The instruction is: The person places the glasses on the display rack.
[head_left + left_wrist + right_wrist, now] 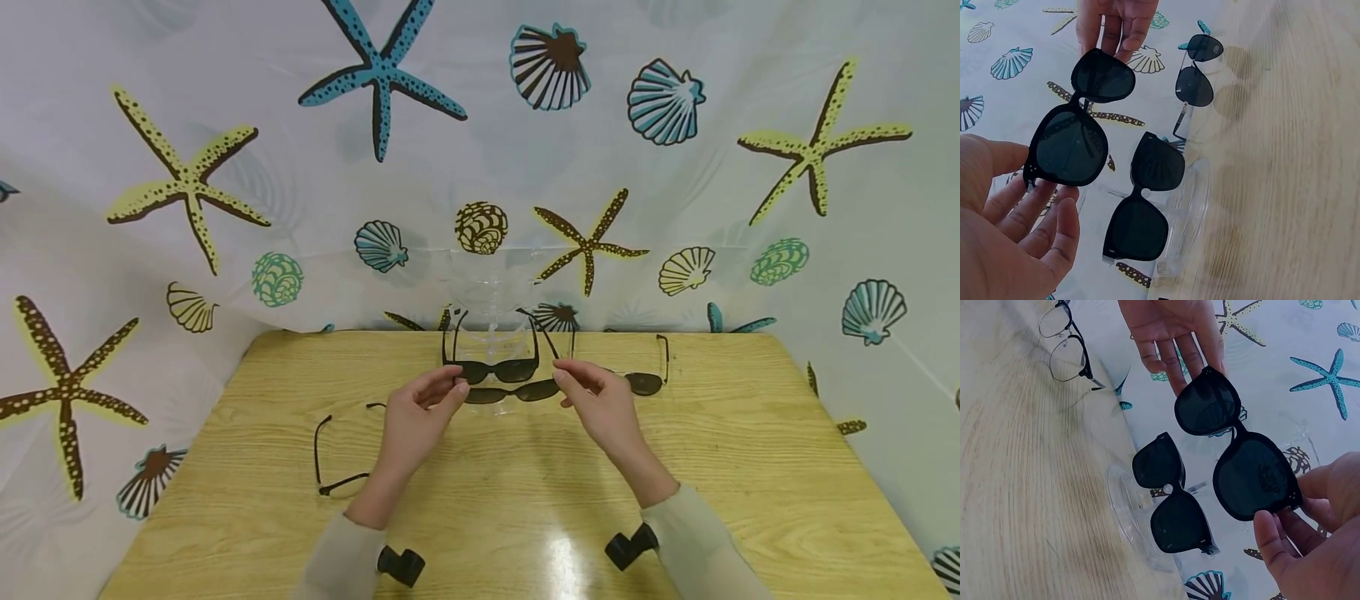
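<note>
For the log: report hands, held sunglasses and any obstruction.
Left hand, right hand: each gripping one end. Held sunglasses: raised between them. Possible snag: second dark pair close by, at clear stand.

Cloth-screened tabletop nook: wooden table, seashell-print cloth

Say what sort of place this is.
Probably a small indoor filming or display setup: yellowish wood-grain table, white starfish-and-shell-print cloth backdrop and clear, plastic-looking eyewear stand.

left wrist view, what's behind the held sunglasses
Patterned cloth with a brown starfish shows behind the sunglasses; the starfish part behind the black frame can't be seen.
</note>
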Available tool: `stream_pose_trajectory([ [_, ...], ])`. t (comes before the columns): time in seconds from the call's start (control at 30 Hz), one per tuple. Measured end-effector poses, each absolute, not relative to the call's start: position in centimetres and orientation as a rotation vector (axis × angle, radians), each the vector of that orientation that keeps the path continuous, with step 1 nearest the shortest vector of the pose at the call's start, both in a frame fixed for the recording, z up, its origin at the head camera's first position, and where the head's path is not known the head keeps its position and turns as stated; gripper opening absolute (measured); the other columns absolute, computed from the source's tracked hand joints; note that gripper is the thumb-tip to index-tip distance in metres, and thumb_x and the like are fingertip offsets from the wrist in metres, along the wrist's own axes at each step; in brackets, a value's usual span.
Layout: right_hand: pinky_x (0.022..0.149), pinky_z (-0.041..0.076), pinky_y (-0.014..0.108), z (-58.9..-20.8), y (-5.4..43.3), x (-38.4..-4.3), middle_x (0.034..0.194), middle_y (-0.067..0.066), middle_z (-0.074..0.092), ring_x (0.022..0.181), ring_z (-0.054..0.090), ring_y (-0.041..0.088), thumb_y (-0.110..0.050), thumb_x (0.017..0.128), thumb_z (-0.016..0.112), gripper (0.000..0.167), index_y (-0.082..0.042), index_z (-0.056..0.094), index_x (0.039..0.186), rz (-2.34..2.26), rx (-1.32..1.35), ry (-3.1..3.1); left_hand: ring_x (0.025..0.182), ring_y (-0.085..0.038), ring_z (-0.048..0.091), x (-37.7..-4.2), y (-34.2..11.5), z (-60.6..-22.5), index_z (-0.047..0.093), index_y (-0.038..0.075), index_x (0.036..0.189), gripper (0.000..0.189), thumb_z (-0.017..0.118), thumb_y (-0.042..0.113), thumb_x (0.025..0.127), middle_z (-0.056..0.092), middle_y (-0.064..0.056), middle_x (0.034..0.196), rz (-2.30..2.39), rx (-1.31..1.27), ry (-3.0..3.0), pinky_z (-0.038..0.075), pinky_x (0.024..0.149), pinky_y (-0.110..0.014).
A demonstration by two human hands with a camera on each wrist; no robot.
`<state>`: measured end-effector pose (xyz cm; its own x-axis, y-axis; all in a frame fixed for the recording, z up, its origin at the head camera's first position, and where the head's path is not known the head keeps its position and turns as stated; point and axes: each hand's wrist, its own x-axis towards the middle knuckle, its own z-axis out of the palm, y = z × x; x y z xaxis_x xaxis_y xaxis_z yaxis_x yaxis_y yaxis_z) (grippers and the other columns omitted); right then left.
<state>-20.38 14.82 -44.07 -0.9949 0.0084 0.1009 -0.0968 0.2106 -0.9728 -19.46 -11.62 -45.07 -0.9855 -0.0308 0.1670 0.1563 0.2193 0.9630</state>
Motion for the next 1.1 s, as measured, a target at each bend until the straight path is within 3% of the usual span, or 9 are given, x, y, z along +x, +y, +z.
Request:
stream_pose_trajectory([
  [0.33, 0.074, 0.058, 0.023, -44.0, 14.2, -22.0, 0.128, 0.020, 0.074, 0.083, 0.074, 0.022, -0.022, 0.106, 0.067, 0.032, -0.007, 0.073, 0.133, 1.901, 0.076, -2.387, 0.114, -0.026, 0.072, -21.2, -11.9, -44.8, 0.073, 0.013, 0.134, 0.036, 0.075, 0.025, 0.101, 0.077, -0.013, 0.123, -1.823, -0.152, -2.368, 0.058, 0.087, -0.023],
  [0.5, 0.074, 0.058, 0.023, -43.8, 13.8, -22.8, 0.126, 0.022, 0.074, 0.083, 0.075, 0.025, -0.021, 0.106, 0.067, 0.032, -0.008, 0.073, 0.134, 1.886, 0.078, -2.393, 0.115, -0.028, 0.072, -22.1, -12.1, -44.6, 0.073, 0.013, 0.135, 0.036, 0.073, 0.027, 0.102, 0.077, -0.014, 0.124, -1.816, -0.148, -2.376, 0.056, 0.086, -0.018],
  [0.73, 0.073, 0.058, 0.023, -43.9, 13.4, -23.7, 0.124, 0.021, 0.075, 0.074, 0.070, 0.008, -0.022, 0.106, 0.067, 0.032, -0.007, 0.073, 0.134, 1.880, 0.077, -2.388, 0.118, -0.029, 0.071, -23.2, -12.3, -44.4, 0.073, 0.013, 0.135, 0.035, 0.075, 0.023, 0.101, 0.076, -0.015, 0.126, -1.827, -0.108, -2.390, 0.055, 0.083, -0.014],
  [1.1, 0.074, 0.060, 0.030, -44.1, 12.6, -25.2, 0.122, 0.022, 0.075, 0.071, 0.068, 0.003, -0.023, 0.106, 0.066, 0.034, -0.006, 0.072, 0.135, 1.820, 0.080, -2.421, 0.114, -0.030, 0.073, -24.9, -12.6, -44.4, 0.074, 0.011, 0.133, 0.033, 0.073, 0.021, 0.102, 0.077, -0.016, 0.125, -1.752, -0.111, -2.399, 0.055, 0.080, -0.015],
])
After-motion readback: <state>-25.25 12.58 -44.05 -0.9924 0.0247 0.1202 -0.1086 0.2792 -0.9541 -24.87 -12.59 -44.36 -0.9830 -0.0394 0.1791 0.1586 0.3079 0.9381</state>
